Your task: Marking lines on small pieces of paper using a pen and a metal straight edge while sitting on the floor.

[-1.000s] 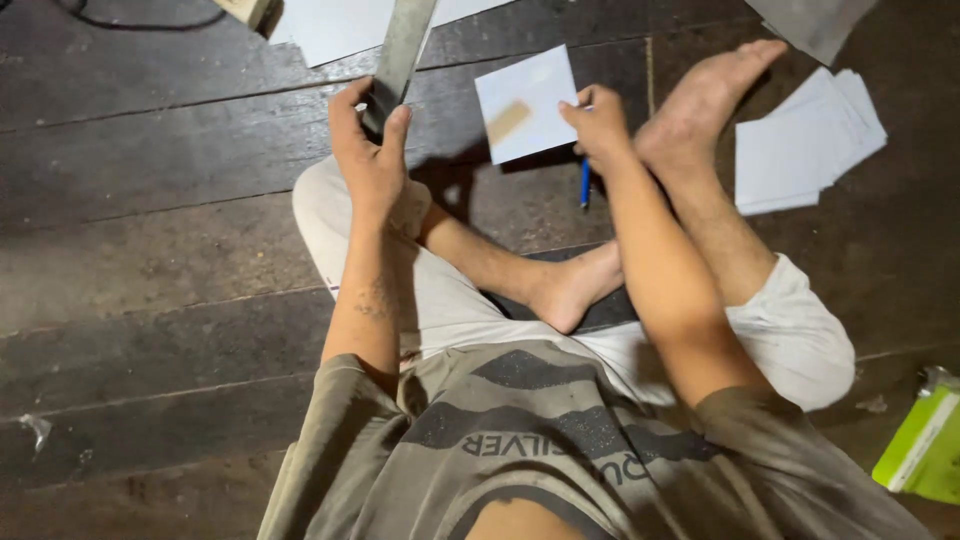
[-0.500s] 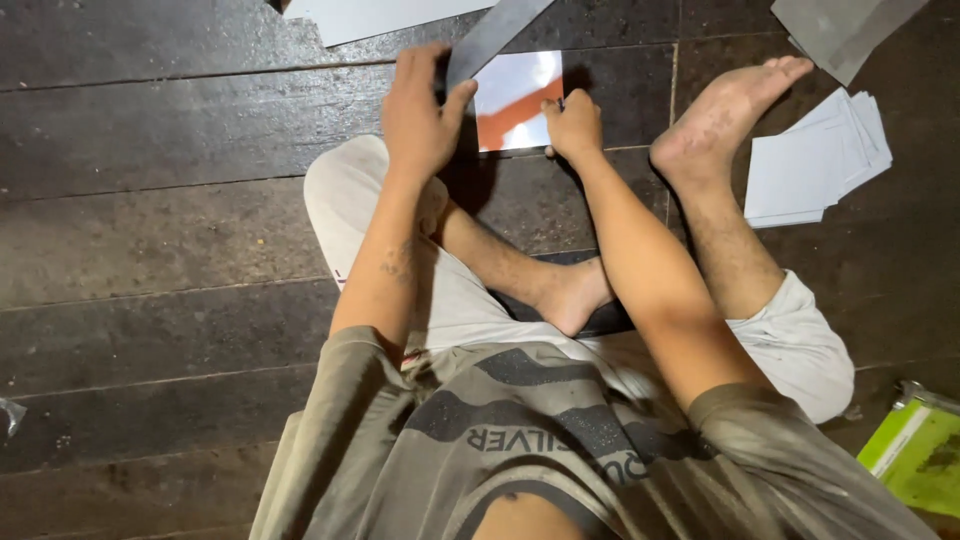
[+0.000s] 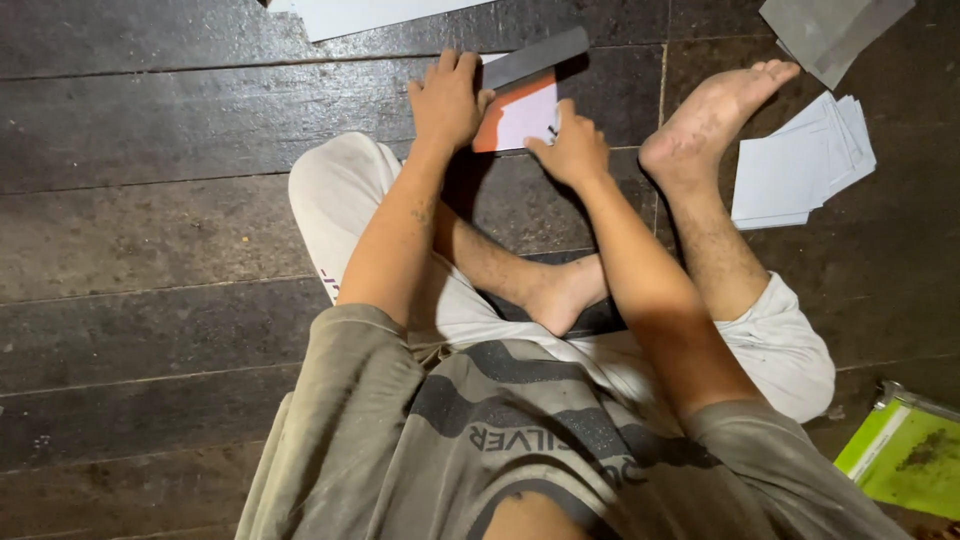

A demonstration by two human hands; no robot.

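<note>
A small white card with an orange band along its left edge [image 3: 520, 115] is seen lying flat on the dark wooden plank floor [image 3: 150, 200], just in front of the crossed legs. A flat grey ruler-like strip [image 3: 535, 58] is laid slantwise across the card's upper edge. The left hand [image 3: 447, 98] is pressed palm-down on the strip's left end, fingers stretched flat and gripping nothing. The right hand [image 3: 572, 150] is set at the card's right edge, its fingers closed around a thin dark pen, mostly hidden. A bare foot [image 3: 715, 120] is rested just right of the card. A fanned stack of white paper sheets [image 3: 795, 165] is placed beside the foot, and a green plastic packet [image 3: 905, 455] is seen at the lower right.
</note>
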